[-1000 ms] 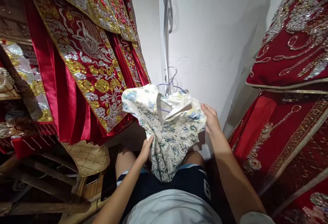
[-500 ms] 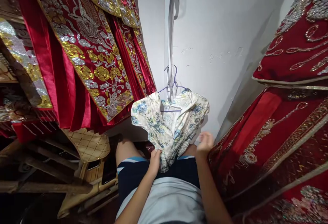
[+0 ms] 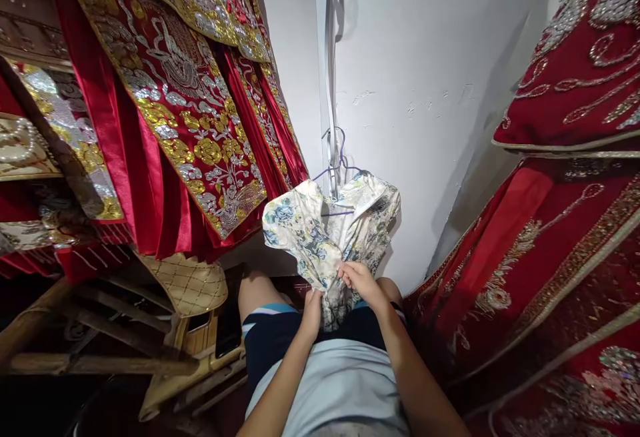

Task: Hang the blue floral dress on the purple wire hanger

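A cream dress (image 3: pixel 300 223) with a blue and green flower print hangs in front of me on a purple wire hanger (image 3: pixel 342 157). Its lower part gathers at the waist between my knees. My left hand (image 3: pixel 313 310) is closed on the cloth at the left of the waist. Higher up and a little to the right, my right hand (image 3: pixel 357 280) pinches the front of the dress near the bottom of the neckline. The fingertips of both hands are partly hidden in the fabric.
Red costumes with gold and silver sequins (image 3: pixel 200 130) hang at the left, above a bamboo chair (image 3: pixel 165 363) with a quilted cushion (image 3: pixel 187 283). A red beaded gown (image 3: pixel 525 243) fills the right side. Behind stands a white wall (image 3: pixel 400 43) with a metal pole (image 3: pixel 330 57).
My right hand has come in from the right, off the dress, and now pinches its front. My left hand keeps its hold at the waist. The view has shifted slightly.
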A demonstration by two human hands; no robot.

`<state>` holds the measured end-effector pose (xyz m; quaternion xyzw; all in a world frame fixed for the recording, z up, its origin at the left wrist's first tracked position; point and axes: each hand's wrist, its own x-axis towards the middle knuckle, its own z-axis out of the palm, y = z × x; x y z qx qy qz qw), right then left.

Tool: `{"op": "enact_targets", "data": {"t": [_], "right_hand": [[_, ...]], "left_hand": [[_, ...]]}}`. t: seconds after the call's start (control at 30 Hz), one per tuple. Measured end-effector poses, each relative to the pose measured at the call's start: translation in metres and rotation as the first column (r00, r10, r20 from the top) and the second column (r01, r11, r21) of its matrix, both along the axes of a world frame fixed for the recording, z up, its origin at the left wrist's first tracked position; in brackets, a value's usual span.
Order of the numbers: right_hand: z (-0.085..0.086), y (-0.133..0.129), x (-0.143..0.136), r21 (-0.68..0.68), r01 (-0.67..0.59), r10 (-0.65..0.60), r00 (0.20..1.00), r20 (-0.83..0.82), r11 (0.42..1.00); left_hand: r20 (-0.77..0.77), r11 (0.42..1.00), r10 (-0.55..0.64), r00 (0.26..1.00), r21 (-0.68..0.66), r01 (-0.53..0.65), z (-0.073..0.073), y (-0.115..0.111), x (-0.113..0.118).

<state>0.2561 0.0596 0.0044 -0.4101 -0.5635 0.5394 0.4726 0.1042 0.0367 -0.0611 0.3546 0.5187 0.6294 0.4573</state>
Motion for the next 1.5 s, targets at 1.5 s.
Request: {"op": "enact_targets", "data": {"t": [1.5], "right_hand": [[0.127, 0.028, -0.006, -0.014, 0.31, -0.29, 0.869, -0.402, 0.951]], "left_hand": [[-0.66, 0.756, 0.209, 0.721, 0.577, 0.31, 0.155, 0.043, -0.001]]}}
